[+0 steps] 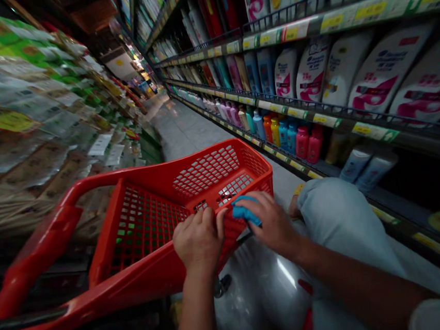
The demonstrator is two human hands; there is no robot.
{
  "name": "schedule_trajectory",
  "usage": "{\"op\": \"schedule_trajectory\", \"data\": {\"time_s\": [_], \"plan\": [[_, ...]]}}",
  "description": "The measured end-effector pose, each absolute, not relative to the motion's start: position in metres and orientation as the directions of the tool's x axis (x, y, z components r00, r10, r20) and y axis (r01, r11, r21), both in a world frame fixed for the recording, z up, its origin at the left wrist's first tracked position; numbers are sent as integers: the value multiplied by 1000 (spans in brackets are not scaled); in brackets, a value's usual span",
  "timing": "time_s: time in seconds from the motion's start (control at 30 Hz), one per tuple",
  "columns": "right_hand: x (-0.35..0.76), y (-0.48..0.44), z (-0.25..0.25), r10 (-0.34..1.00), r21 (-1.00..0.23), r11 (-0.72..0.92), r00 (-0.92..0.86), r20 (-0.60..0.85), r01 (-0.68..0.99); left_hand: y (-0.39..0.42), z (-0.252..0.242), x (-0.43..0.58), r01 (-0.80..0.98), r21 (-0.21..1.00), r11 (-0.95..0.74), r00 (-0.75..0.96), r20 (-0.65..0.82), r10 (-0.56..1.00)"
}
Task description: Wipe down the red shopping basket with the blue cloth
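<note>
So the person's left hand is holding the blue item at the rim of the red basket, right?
Not quite: the head view shows the blue item in the right hand, not the left hand. It is at the rim of the red basket, as you said.

- shopping basket (pixel 144 229): bright red, a lattice of small holes
- small item (pixel 246 212): plain blue
- bottles (pixel 386 74): white with magenta print
- shelf labels (pixel 372 129): yellow and white, green-edged
- stacked packs (pixel 13 76): green and white

Crumpled blue item (pixel 245 212) at the rim of a red mesh shopping basket (pixel 219 157)
</note>
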State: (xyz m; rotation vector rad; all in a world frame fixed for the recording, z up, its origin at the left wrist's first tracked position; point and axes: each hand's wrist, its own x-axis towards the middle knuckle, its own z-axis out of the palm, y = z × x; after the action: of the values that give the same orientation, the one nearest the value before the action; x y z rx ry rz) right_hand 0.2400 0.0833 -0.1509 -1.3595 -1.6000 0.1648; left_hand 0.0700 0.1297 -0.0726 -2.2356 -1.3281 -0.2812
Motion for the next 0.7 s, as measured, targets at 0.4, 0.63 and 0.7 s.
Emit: {"op": "schedule_trajectory", "data": {"time_s": [0.4,0.63,0.7], "plan": [[240,110,-113,805,-511,369,7,593,776,90,-66,68,788,-21,-616,497,613,615],[288,158,-121,825,-528,146,191,532,836,20,-3,-88,995,-64,70,-3,710,705],[283,167,-119,825,-510,131,191,532,850,21,6,-113,990,-105,89,-1,639,769]]}}
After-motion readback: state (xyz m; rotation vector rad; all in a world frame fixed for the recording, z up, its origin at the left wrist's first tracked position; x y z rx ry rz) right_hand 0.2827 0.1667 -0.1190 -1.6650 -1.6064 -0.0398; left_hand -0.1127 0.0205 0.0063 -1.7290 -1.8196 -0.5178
